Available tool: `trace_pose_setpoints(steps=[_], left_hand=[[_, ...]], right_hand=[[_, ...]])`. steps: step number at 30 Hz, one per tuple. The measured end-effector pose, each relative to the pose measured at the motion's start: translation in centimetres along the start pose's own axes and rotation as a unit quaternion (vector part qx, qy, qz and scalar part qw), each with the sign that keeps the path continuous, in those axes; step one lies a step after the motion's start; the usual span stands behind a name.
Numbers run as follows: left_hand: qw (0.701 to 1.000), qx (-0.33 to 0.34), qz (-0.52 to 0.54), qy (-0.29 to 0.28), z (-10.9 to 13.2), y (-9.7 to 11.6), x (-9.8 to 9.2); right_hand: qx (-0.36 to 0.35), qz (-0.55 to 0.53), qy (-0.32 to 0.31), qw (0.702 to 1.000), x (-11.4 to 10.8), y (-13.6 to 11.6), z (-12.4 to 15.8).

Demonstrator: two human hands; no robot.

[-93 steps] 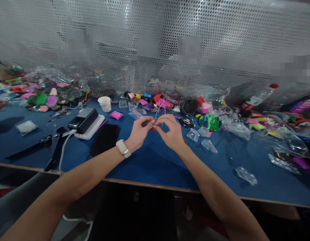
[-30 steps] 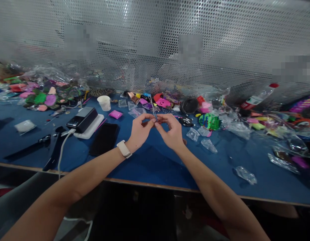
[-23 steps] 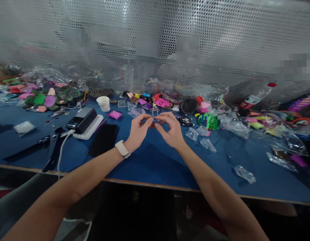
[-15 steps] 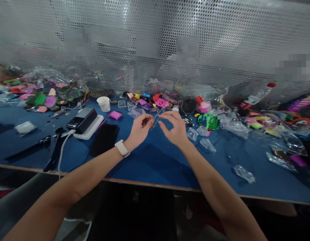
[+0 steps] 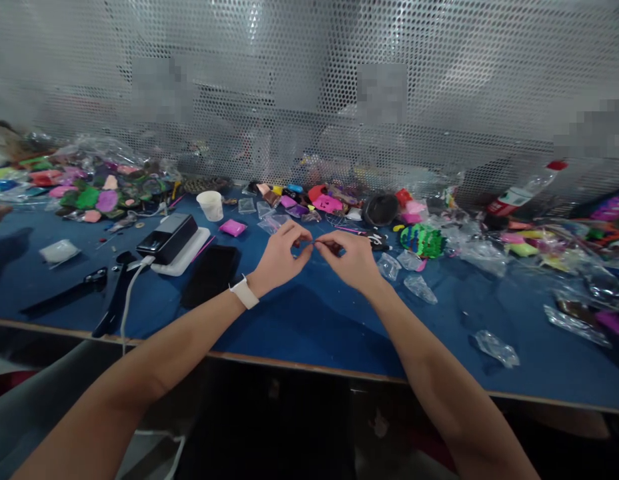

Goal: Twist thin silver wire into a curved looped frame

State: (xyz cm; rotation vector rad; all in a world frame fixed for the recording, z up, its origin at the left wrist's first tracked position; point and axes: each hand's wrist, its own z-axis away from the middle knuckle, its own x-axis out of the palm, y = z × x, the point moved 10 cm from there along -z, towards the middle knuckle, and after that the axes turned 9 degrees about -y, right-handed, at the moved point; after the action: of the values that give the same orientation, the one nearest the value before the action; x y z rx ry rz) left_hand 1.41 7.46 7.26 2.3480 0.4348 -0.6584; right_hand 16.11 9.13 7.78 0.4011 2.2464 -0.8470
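Above the middle of the blue table (image 5: 309,333), my left hand (image 5: 285,253) has its thumb and forefinger pinched together. My right hand (image 5: 347,257) meets it from the right, its thumb and fingers also pinched, and the fingertips of both hands nearly touch. Whatever lies between the fingertips is too small to make out. A black phone (image 5: 211,275) lies to the left of my left hand. Behind it are a bright pink packet (image 5: 233,227) and a white paper cup (image 5: 210,206).
A power bank (image 5: 168,237) with a white cable stands at the left, near black straps (image 5: 72,293). Coloured clay pieces (image 5: 99,193) are heaped back left. Clear wrappers (image 5: 419,289) and a green piece (image 5: 422,241) lie right, a tilted bottle (image 5: 524,190) behind.
My right hand's fingers have closed into a pinch and come up against my left fingertips. The clear strip seen between the hands no longer shows. Part of another person's hand has appeared at the left edge.
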Motion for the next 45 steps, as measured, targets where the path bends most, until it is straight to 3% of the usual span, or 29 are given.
trace_pose_setpoints(steps=[6,16,28,37,45], left_hand=[[0.989,0.054,-0.135,-0.001,0.2,1.8,0.2],[0.987,0.011,-0.163,-0.005,0.2,0.5,0.1],[0.942,0.064,-0.328,-0.027,-0.3,2.8,0.5],[0.936,0.092,-0.336,-0.052,-0.7,2.9,1.4],[0.955,0.094,-0.271,-0.070,-0.8,2.2,1.5]], right_hand=[[0.050,-0.032,0.028,0.998,0.1,0.3,0.2],[0.006,0.053,0.053,0.997,-0.1,-0.1,0.4],[0.001,0.076,0.063,0.995,-0.4,-1.3,0.3],[0.029,0.126,0.053,0.990,-0.1,-1.3,0.3],[0.030,0.136,0.064,0.988,-0.2,-1.3,0.5]])
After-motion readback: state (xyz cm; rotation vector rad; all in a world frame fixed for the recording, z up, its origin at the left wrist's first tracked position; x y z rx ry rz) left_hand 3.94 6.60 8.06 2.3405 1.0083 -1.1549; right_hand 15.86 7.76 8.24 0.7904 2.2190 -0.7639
